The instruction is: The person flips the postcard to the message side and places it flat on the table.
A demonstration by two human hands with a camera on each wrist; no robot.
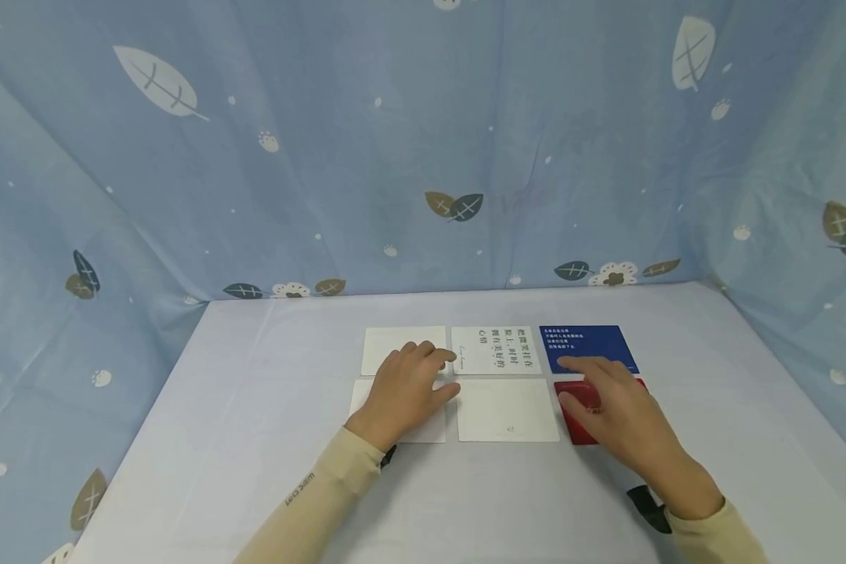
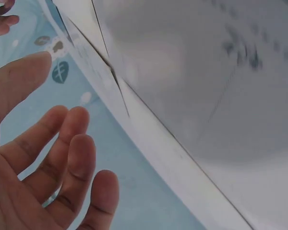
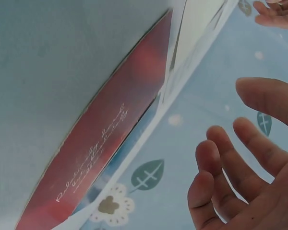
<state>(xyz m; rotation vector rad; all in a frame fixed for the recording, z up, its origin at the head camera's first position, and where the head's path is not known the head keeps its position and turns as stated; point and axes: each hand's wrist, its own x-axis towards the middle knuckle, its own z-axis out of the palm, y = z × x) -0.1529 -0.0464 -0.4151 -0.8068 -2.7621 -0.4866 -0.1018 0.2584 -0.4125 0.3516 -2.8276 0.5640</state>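
My left hand [image 1: 403, 395] hovers over the left pair of cards, a plain white card [image 1: 384, 345] at the back and another white card [image 1: 426, 429] in front, covering part of both. Its fingers are loosely bent and hold nothing. On the right, my right hand [image 1: 623, 415] is above a red card [image 1: 578, 432] and reaches the front edge of a blue card [image 1: 592, 338] with pale lettering. Thumb and fingers stand apart there, nothing between them. White handwriting shows on the red card in the right wrist view.
Between the hands lie a white card [image 1: 495, 350] with dark Chinese characters and, nearer me, a blank-looking white card [image 1: 507, 411] with a small mark. The cards form two rows on a white table [image 1: 268, 407]. A blue leaf-patterned curtain [image 1: 366, 157] hangs behind and at both sides.
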